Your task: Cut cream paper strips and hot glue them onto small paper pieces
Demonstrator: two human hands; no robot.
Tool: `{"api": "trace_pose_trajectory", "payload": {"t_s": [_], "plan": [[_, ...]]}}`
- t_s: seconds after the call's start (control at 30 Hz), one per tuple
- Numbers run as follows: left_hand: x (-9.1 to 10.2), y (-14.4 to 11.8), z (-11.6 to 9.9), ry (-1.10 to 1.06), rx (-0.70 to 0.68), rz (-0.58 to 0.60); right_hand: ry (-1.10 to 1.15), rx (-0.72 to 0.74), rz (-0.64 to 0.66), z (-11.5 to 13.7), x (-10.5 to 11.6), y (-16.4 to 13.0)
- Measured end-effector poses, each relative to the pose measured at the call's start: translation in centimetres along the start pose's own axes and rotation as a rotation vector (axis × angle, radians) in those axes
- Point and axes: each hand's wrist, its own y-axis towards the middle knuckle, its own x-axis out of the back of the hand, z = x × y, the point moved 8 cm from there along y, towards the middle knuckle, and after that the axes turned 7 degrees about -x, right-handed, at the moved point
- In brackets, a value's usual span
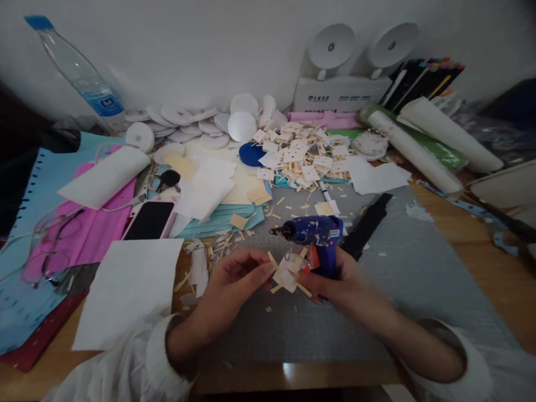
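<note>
My left hand (230, 287) pinches the edge of a small white paper square (286, 276) with pale yellow paper strips sticking out at its corners. My right hand (355, 287) is wrapped around the handle of a blue hot glue gun (314, 229), its nozzle pointing left above the square. The right thumb also touches the square's right side. A small red light glows on the gun. Some right fingers are hidden behind the handle. Beneath both hands lies a grey cutting mat (326, 340) scattered with yellow paper bits.
Behind the hands stands a heap of small paper squares with strips (297, 151), beside white round discs (180, 117). A black cutter-like tool (368, 223) lies right of the gun. To the left are a phone (149, 219), a white sheet (129, 279) and a bottle (79, 70).
</note>
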Motion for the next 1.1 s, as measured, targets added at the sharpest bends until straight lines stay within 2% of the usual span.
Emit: {"api": "trace_pose_trajectory", "payload": {"t_s": [0.2,0.37,0.47,0.57,0.67,0.77,0.83,1.0,1.1], "plan": [[0.1,-0.1,-0.6,0.056,-0.051,-0.037,-0.07,0.007,-0.039,0.6,-0.3,-0.3],[0.1,-0.2,-0.9,0.016,-0.065,-0.069,-0.21,0.105,-0.174,2.2,0.8,-0.8],[0.1,-0.2,-0.8,-0.046,-0.048,-0.065,-0.271,0.242,-0.28,4.1,2.1,-1.4],[0.0,-0.4,-0.6,-0.078,-0.024,-0.028,-0.428,0.452,-0.436,6.5,3.2,-2.6],[0.0,-0.5,-0.6,-0.102,-0.019,-0.005,-0.619,0.642,-0.478,8.3,2.7,-3.7],[-0.2,-0.6,-0.6,-0.163,-0.015,0.021,-0.697,0.768,-0.507,9.1,2.3,-4.5],[-0.6,-0.6,-0.6,-0.213,-0.008,0.055,-0.744,0.784,-0.55,9.1,2.3,-4.7],[-1.8,-0.9,-0.5,-0.266,0.063,0.153,-0.786,0.708,-0.693,8.8,3.3,-4.7],[-2.4,-1.1,-0.2,-0.293,0.14,0.186,-0.765,0.677,-0.711,8.8,3.7,-4.8]]}}
